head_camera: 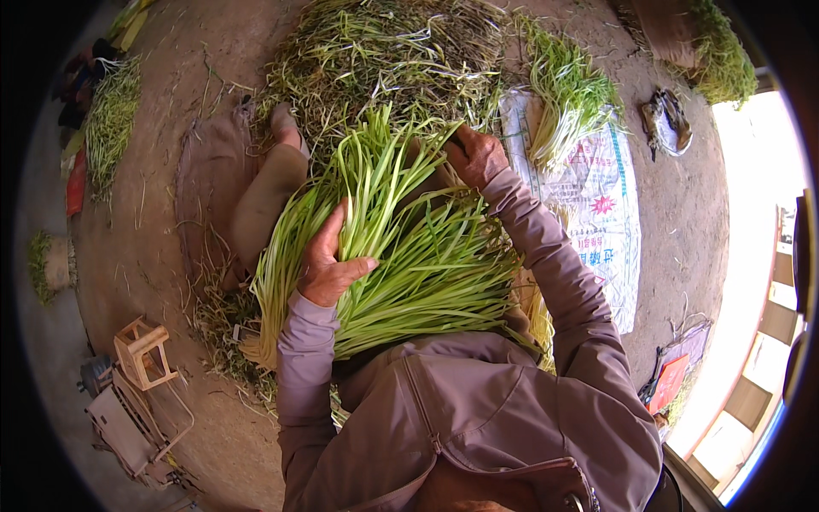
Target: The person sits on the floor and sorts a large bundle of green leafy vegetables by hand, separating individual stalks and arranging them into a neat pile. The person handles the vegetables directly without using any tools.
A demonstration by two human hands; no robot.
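Observation:
A thick bunch of long green leaves, probably garlic chives [377,173], lies across my lap. My left hand [329,262] holds part of it from the left side, thumb on top and fingers passing out of sight among the leaves. Up near the leaf tips, my right hand [477,157] is curled with its fingertips on a few leaf ends; its grip is partly hidden. More leaves [435,288] fan out to the right below my left hand, against my jacket. Pale stem ends [259,349] show at the lower left.
Ahead of me spreads a heap of withered leaves [384,57]. To the right, a bundle with white stems [569,109] rests on a printed woven sack [608,224]. A wooden stool [144,352] and folding chair [125,419] stand at lower left. Brown cloth [211,173] lies by my leg.

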